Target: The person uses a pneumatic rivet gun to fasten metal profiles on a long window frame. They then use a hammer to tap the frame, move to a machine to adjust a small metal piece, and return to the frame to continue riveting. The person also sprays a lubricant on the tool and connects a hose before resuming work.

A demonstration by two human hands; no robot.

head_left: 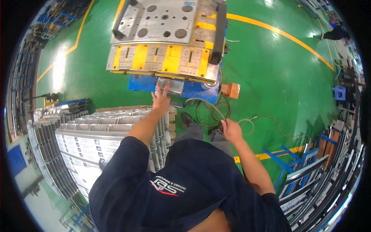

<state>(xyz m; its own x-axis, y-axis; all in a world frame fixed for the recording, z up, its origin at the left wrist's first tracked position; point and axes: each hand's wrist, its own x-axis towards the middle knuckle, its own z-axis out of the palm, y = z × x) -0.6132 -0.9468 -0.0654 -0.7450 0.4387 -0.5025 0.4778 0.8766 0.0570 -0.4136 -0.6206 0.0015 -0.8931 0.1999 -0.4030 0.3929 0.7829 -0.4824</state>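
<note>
— Item one, left side?
— Stack of profiles (96, 127) at my left, long axes running left to right. My left hand (160, 99) reaches over it, fingers spread flat on the short metal piece (170, 86) at the press (166, 42) edge.

— That piece?
— Straight ahead of my left hand, touching; left is nearer.

— Right side?
— My right hand (231, 130), fingers curled, seems closed on the hose (216, 110). Coils and orange box (231, 90) lie between it and the press.
</note>
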